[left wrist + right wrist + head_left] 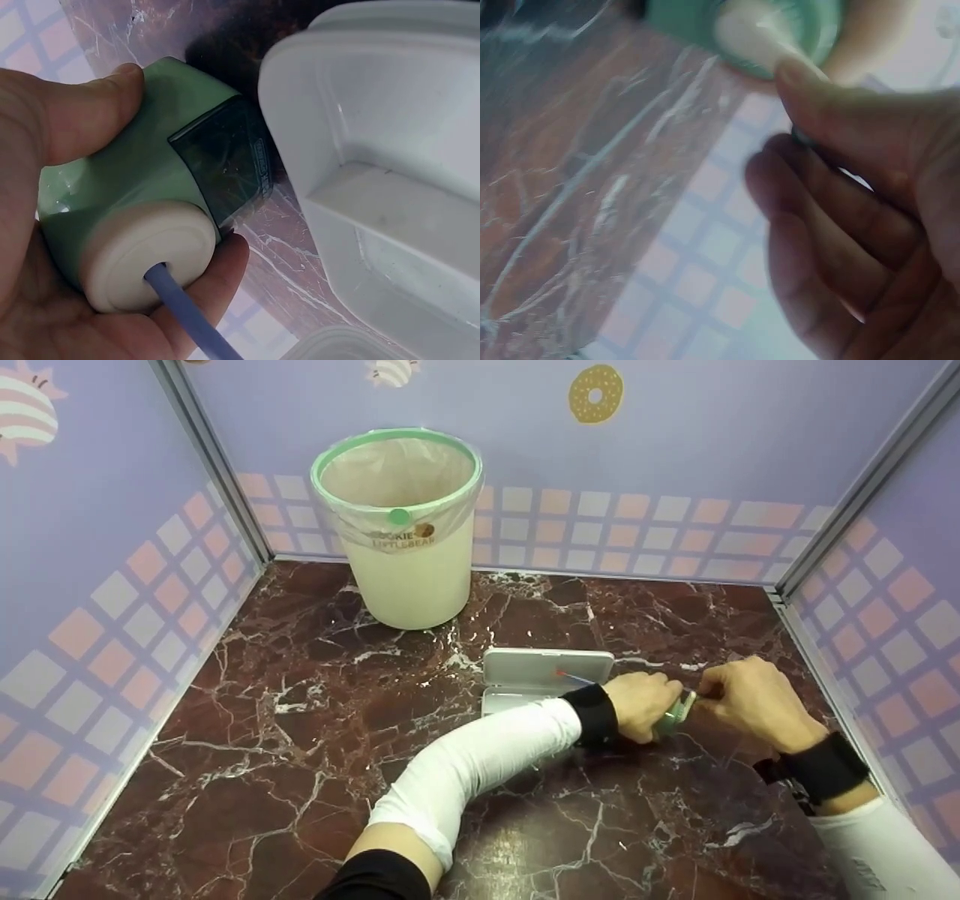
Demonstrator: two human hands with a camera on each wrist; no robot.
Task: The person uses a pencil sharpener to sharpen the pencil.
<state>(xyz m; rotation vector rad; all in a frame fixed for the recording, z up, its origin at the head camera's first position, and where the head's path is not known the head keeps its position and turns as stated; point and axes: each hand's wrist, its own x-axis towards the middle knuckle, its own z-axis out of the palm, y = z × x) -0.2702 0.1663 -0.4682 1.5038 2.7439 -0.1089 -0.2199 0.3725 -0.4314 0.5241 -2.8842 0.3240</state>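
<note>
Left hand point(52, 124) partly hides gripped sharpener point(142, 150); right hand point(862, 225) pinches blurred crank point(754, 31).

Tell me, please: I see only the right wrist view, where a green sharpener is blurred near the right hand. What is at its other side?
Observer: A pencil is in the sharpener, at the side away from the right hand.

Operator: Thank you. Is there some container near the left hand?

Observer: Yes, in the head view a white case lies open, just to the left of the left hand.

Operator: And does something bigger stand behind the case?

Observer: Yes, a bin with a green rim stands behind it, further to the left.
</note>
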